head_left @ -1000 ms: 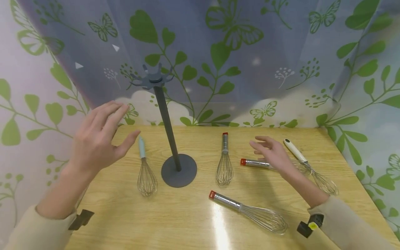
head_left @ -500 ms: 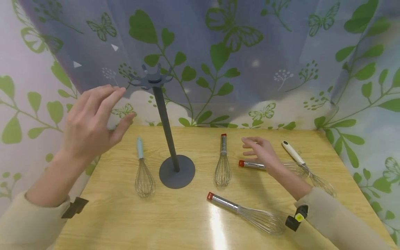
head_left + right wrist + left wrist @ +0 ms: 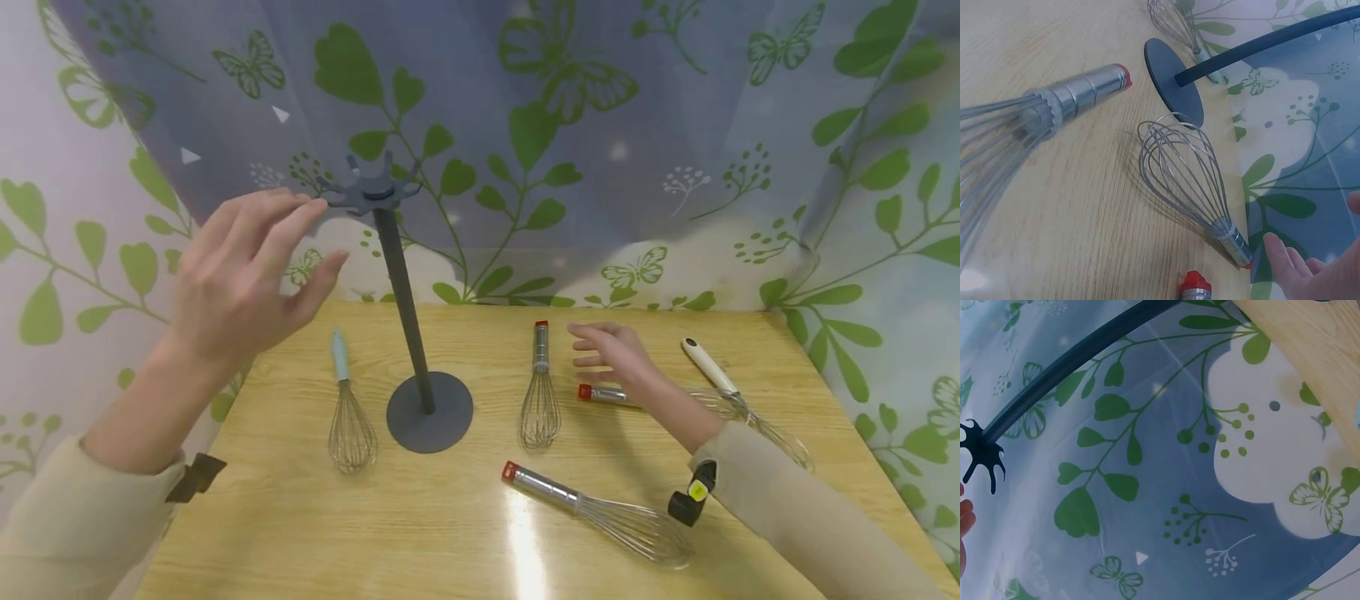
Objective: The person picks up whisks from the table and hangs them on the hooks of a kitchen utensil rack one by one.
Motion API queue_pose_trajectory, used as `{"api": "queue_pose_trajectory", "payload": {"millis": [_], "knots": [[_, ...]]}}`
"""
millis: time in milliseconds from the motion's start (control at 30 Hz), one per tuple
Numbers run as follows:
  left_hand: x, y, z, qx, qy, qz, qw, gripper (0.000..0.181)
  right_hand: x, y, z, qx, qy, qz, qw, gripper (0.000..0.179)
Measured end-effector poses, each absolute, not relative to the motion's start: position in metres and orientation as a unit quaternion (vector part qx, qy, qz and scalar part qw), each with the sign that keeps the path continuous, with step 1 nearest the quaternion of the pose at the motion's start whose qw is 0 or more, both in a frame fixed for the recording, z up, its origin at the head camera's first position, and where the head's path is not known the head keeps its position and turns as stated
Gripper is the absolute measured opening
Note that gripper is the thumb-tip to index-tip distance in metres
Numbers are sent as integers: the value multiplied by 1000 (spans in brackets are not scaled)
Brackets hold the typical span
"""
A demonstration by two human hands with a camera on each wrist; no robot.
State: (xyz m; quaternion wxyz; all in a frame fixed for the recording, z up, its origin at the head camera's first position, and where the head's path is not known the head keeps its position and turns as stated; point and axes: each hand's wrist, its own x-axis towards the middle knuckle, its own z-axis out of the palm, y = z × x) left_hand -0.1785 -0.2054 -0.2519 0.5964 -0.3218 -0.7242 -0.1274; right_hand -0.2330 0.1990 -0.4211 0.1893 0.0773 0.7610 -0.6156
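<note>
A dark grey stand (image 3: 405, 308) with a round base and a crown of hooks (image 3: 375, 193) rises left of centre. My left hand (image 3: 243, 275) is raised beside it, fingers extended and thumb apart. Its fingertips are at the crown's left edge; whether they touch, I cannot tell. My right hand (image 3: 615, 358) hovers over the handle of a red-ended steel whisk (image 3: 600, 394), holding nothing. Just left of its fingers lies an upright-pointing steel whisk (image 3: 540, 400), and the right wrist view shows this steel whisk (image 3: 1185, 169) with the fingers near its handle end.
A whisk with a pale blue handle (image 3: 341, 357) lies left of the stand. Another red-ended whisk (image 3: 551, 486) lies nearer the front. A cream-handled whisk (image 3: 708, 364) crosses the wires of the one under my right hand. Patterned curtain (image 3: 480, 150) encloses the wooden table (image 3: 337, 533).
My left hand has risen from above the blue-handled whisk up to the hook crown. The right hand has moved left towards the middle steel whisk. Stand and whisks stay in place.
</note>
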Motion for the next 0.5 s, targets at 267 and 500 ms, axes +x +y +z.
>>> {"api": "queue_pose_trajectory", "payload": {"millis": [267,500], "knots": [[-186,-204,-249,-351,-717,-104,594,43,-242,197,-428,68,759,-614,206,83],[-189,-204,-247,-357,-720,-95,587,38,-249,192,-432,76,758,-613,206,82]]}}
